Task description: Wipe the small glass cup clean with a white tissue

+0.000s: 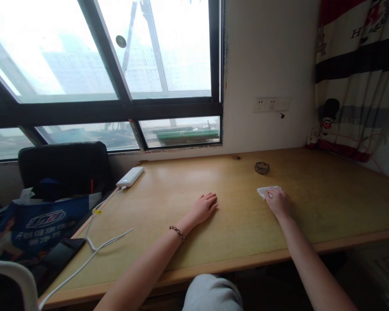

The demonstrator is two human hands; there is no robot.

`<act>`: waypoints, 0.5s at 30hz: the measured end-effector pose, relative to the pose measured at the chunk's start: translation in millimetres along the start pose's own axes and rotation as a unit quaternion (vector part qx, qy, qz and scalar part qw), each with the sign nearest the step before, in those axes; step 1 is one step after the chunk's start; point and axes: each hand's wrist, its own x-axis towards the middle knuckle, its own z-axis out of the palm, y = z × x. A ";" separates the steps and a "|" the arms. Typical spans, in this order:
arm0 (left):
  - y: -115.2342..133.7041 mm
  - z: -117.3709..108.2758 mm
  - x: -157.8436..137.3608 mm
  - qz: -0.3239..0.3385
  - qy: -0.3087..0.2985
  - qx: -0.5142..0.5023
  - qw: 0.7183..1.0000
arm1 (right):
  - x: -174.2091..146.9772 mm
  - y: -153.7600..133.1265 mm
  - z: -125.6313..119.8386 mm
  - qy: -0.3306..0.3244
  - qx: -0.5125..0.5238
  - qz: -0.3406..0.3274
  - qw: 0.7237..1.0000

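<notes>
My left hand (206,207) rests flat on the wooden tabletop (233,224), fingers stretched out and nothing in it. A beaded bracelet (177,233) circles that wrist. Farther right, my right hand (278,202) presses down on a folded white tissue (263,191) with its fingers bent over it. Part of the tissue is hidden under the hand. Beyond that hand, toward the wall, sits a dark glass ashtray (262,168), apart from both hands.
At the left edge lies a white power bank (130,177) with a white cable (108,242) trailing across the table. A dark tablet-like slab (63,259), a blue bag (42,224) and a black chair (65,162) stand left. A patterned curtain (353,86) hangs at right.
</notes>
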 end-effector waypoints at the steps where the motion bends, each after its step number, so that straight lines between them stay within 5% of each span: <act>1: 0.0 -0.2 2.0 -0.010 0.019 -0.043 0.999 | -0.5 -9.8 -0.4 0.018 0.033 -0.012 0.999; 4: 0.2 -1.3 12.1 -0.059 0.113 -0.234 0.964 | -3.1 -61.4 0.3 0.038 0.186 -0.055 0.980; 8: -0.5 -3.0 22.1 -0.121 0.195 -0.465 0.855 | -9.0 -161.8 13.3 -0.075 0.407 -0.115 0.903; 12: -5.9 -4.8 15.7 -0.174 0.211 -0.547 0.791 | -17.1 -234.4 34.1 -0.112 0.507 -0.117 0.847; 15: -9.3 -7.3 8.0 -0.176 0.202 -0.565 0.780 | -25.7 -247.9 40.7 -0.133 0.537 -0.104 0.826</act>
